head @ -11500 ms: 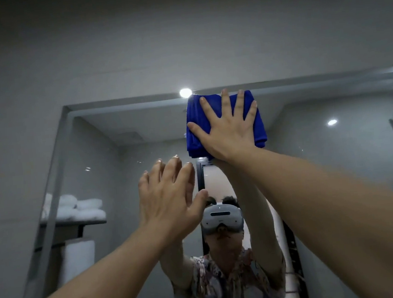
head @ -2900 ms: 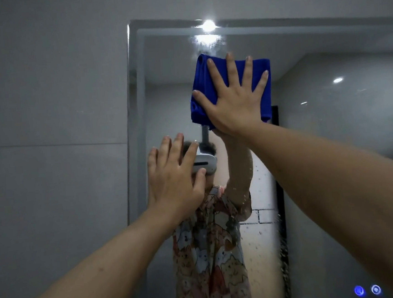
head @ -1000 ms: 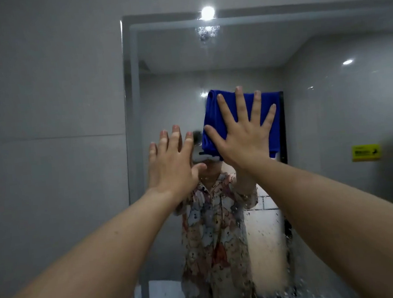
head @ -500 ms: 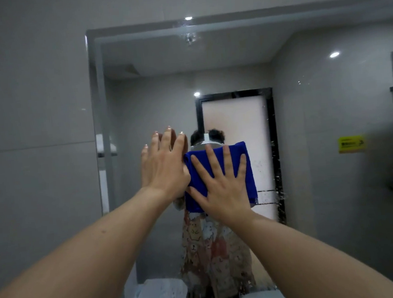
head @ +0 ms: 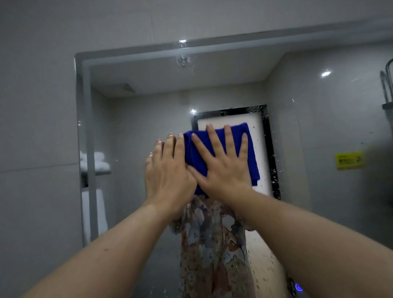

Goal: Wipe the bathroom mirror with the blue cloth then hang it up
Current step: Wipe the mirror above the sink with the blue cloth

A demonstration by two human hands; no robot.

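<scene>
Mirror [head: 307, 125] on grey wall, water droplets near its lower middle. Blue cloth [head: 250, 149] flat against mirror centre. Right hand [head: 223, 168] presses cloth, fingers spread straight. Left hand [head: 169, 172] flat just beside, fingers straight, touching cloth's left edge.

Blue cloth [head: 250, 149] mostly hidden by right hand [head: 223, 168]; yellow sign [head: 349, 160] txt too blurry.

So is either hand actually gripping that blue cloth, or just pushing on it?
Just pushing. The right hand lies flat, fingers spread, on the middle of the blue cloth, pressing it to the mirror. The left hand is open and holds nothing.
</scene>
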